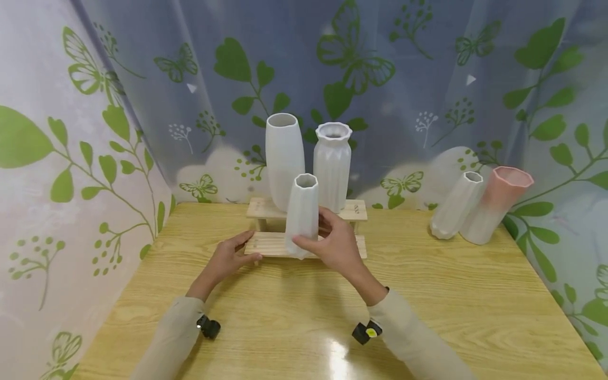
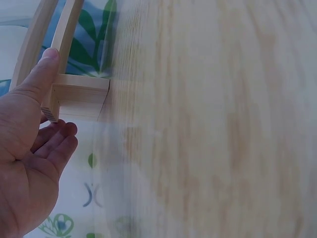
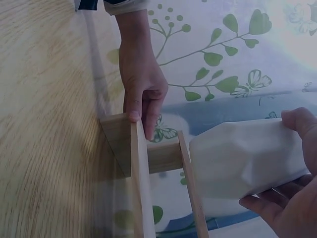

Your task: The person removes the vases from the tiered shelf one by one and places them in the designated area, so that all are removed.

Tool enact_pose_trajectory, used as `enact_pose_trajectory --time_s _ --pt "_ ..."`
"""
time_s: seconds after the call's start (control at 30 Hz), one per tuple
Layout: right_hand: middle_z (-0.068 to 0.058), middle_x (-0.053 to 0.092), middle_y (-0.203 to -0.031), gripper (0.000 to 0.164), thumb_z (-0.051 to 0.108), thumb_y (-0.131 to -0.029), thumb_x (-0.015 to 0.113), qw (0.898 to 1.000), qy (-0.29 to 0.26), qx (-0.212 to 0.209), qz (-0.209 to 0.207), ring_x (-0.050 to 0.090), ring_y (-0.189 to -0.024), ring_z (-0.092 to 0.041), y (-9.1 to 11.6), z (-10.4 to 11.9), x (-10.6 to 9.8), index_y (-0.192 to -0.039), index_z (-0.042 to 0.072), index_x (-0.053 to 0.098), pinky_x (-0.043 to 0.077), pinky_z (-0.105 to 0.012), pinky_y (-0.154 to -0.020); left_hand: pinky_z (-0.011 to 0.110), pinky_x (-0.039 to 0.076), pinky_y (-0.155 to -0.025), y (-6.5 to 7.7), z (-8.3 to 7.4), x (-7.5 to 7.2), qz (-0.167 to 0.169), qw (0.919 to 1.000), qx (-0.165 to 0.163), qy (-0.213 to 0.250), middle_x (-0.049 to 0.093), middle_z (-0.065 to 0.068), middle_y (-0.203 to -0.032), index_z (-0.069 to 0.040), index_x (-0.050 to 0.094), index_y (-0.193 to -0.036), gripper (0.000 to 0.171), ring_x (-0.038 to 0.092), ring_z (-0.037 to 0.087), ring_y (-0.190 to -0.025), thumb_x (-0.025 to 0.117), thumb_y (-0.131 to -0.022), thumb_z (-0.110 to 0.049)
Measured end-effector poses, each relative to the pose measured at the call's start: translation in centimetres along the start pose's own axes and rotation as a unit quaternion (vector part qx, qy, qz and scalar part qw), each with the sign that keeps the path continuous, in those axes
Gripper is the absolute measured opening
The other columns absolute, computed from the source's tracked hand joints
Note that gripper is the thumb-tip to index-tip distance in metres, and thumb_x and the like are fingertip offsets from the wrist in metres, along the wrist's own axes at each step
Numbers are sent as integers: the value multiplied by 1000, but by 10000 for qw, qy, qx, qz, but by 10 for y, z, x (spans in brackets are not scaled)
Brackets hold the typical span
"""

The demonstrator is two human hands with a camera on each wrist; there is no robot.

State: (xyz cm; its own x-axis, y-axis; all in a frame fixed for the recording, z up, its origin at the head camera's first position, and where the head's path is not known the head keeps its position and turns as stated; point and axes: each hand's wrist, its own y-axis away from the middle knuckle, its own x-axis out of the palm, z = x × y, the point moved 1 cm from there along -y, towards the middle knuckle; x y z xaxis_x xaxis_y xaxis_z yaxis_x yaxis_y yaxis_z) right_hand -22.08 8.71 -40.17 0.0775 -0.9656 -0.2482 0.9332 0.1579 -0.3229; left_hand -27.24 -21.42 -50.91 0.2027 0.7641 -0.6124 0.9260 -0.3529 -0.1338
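Observation:
My right hand (image 1: 339, 245) grips a slim white faceted vase (image 1: 302, 211) with the thumb in front and fingers around its right side. The vase is upright and overlaps the lower step of a two-step wooden stand (image 1: 266, 245) in the head view. In the right wrist view, its base (image 3: 198, 158) is beside the stand's slats. My left hand (image 1: 228, 258) holds the left end of the lower step, thumb at the front edge (image 2: 47, 57) and fingers on the other side. On the upper step stand a tall smooth white vase (image 1: 285, 158) and a ribbed white vase (image 1: 332, 169) with a scalloped rim.
At the table's right, a white faceted vase (image 1: 456, 206) stands against a pink-and-white vase (image 1: 496, 211), both tilted in the head view. A curtain (image 1: 404, 105) with green leaves and butterflies hangs behind the wooden table (image 1: 285, 327).

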Motion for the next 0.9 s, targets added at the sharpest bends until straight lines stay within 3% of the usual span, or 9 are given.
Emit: enact_pose_trajectory --time_s 0.3,0.9 --pt "-13 68 -126 68 18 -79 91 9996 -15 60 -269 70 -111 -30 5 -1 -26 -140 9 61 60 -46 -96 45 43 -116 0 2 0 50 9999 -54 113 39 20 -160 -2 41 -156 83 39 36 -147 79 -90 -36" --pt "-16 68 -126 67 18 -80 91 9958 475 403 -678 69 -113 -33 12 -10 -83 -139 6 61 60 -46 -97 46 44 -115 1 2 1 68 9999 -1 81 39 20 -160 -3 41 -156 83 39 36 -146 78 -91 -38"
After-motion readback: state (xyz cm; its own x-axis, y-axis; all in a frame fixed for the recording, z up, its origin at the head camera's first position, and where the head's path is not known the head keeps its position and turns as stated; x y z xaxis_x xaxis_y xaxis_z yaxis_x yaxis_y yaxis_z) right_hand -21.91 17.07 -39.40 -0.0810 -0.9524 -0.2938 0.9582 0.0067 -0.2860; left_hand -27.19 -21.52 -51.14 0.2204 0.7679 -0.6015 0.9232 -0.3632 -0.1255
